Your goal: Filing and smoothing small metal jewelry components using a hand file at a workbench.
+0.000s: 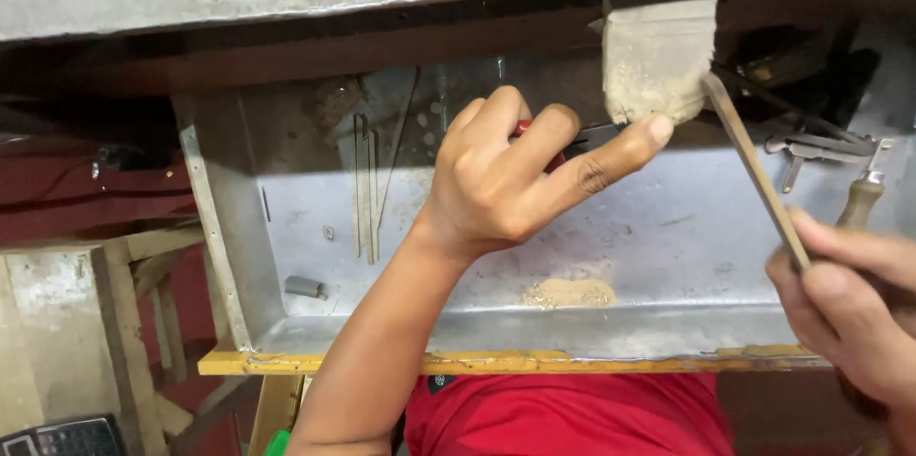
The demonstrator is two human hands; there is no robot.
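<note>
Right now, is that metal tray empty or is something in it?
Not empty: the metal tray holds a small pile of tan dust and some thin tools.

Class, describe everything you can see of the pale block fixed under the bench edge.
The pale block is roughly rectangular, beige and chalky, with a rough, worn lower edge. It sticks out from under the bench's edge, above the metal tray. The left hand reaches to it, forefinger at its lower corner. The flat file, held by the right hand, meets its lower right corner. A small heap of pale dust lies below.
</note>
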